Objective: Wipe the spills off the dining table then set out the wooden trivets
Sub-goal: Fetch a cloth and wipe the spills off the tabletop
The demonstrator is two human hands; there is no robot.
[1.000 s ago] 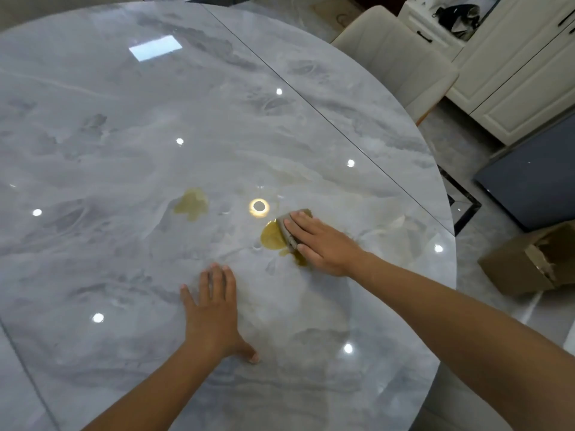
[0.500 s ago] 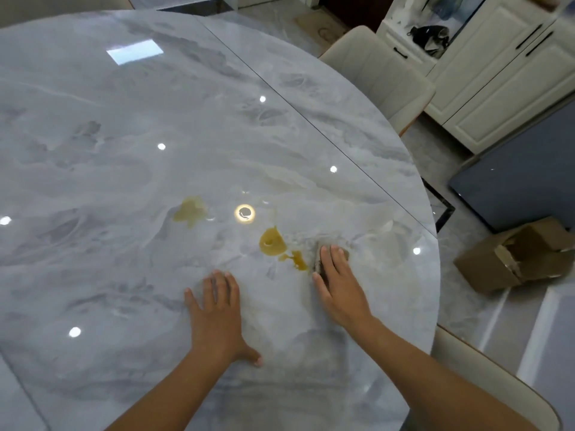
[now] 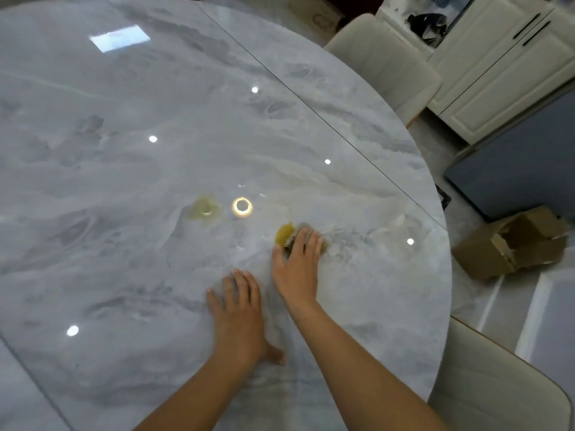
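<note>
A round grey marble dining table [image 3: 124,275] fills the view. Two spills lie on it: a bright yellow one [image 3: 283,234] and a paler one [image 3: 205,208] further left. My right hand [image 3: 297,262] presses a small grey-brown cloth [image 3: 300,229] flat against the table with straight fingers, right at the edge of the yellow spill. Most of the cloth is hidden under the fingers. My left hand [image 3: 239,312] lies flat on the table, palm down, just left of my right wrist. No trivets are in view.
Cream chairs stand at the far right [image 3: 385,60] and the near right [image 3: 497,387] of the table. A torn cardboard box [image 3: 510,244] lies on the floor to the right. White cabinets [image 3: 510,66] and a dark blue panel [image 3: 522,160] stand beyond.
My right hand drew the cloth back and right off the yellow spill, then pushed it forward to the spill's edge again. The yellow spill's lower tail is gone. My left hand stayed flat.
</note>
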